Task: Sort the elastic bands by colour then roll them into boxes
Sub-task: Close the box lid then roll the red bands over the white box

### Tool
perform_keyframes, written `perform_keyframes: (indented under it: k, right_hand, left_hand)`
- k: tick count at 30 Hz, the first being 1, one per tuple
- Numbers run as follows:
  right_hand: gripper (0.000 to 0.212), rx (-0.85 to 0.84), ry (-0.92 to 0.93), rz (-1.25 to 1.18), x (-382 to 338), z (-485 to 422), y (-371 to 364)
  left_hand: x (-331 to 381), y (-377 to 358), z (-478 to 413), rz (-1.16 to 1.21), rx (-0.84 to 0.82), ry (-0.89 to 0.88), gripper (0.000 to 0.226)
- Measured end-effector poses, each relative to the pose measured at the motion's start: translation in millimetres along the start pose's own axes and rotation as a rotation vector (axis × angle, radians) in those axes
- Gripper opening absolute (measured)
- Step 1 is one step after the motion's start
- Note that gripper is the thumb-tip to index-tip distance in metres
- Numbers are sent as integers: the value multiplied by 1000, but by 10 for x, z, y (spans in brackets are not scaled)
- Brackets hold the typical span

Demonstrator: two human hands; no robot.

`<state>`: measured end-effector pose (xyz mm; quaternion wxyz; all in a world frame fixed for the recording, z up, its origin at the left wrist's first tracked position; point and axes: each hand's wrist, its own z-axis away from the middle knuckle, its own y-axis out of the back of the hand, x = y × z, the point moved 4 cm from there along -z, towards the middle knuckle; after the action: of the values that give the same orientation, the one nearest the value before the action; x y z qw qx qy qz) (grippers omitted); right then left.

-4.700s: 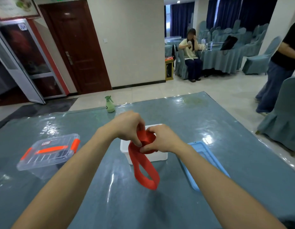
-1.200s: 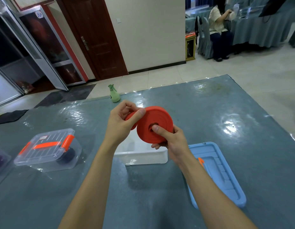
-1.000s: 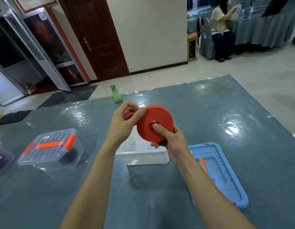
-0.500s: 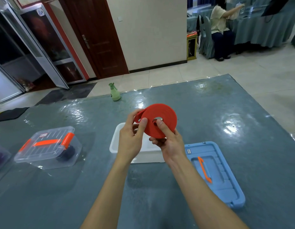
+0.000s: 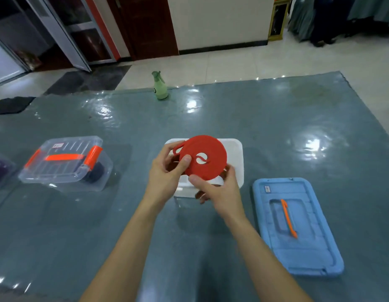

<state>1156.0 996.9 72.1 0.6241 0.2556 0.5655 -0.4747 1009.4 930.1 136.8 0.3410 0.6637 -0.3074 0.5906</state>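
— Where's the band?
— The red elastic band, rolled into a flat disc [image 5: 203, 156], is held just over the open white plastic box [image 5: 240, 149], its face tilted up.
— And the grip?
— The left hand [image 5: 167, 173] pinches its left rim and the right hand [image 5: 219, 190] its near rim. The box is straight below, so lowering should do it.

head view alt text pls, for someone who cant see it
Left hand and right hand hold a rolled red elastic band over an open white box on a blue-grey table. A blue lid lies right of it, a closed clear box left.
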Motion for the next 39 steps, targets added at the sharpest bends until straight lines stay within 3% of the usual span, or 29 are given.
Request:
perform_keyframes:
  k: [2, 5, 7, 10, 14, 18, 21, 30, 34, 37, 39]
  right_hand:
    - [130, 80, 169, 505, 18, -33, 49]
    - [109, 171, 388, 816, -32, -219, -7]
    - [96, 201, 392, 862, -91, -409, -86]
    - [110, 119, 219, 961, -63, -703, -182]
    - [101, 68, 26, 1130, 96, -982, -113]
    - [101, 77, -138, 1205, 346, -1141, -56]
    - [101, 69, -246, 1295, 486, -1338, -79]
    - [119, 9, -351, 1453, 697, -1689, -131]
    - [138, -35, -453, 1413, 804, -1690, -130]
    - [147, -73, -496, 1404, 808, -1687, -122]
    - [140, -94, -504, 1366, 778, -1672, -131]
  left_hand:
    - [-97, 135, -149, -20, -5, 33, 30]
    - [-268, 233, -402, -95, -82, 126, 28]
    - [-395, 293, -587, -114, -142, 206, 26]
    - [-636, 324, -882, -159, -205, 288, 27]
    - [-1138, 180, -1149, -272, -273, 389, 29]
    - [-1506, 20, -1309, -648, -406, 261, 31]
    - [-1682, -49, -1388, -773, -464, 266, 28]
    - [-2018, -154, -1612, -846, -467, 359, 24]
    - [-2100, -192, -1573, -848, -436, 380, 17]
    - [-2085, -196, -1566, -874, -414, 377, 23]
    - [-2054, -170, -1559, -911, -389, 376, 32]
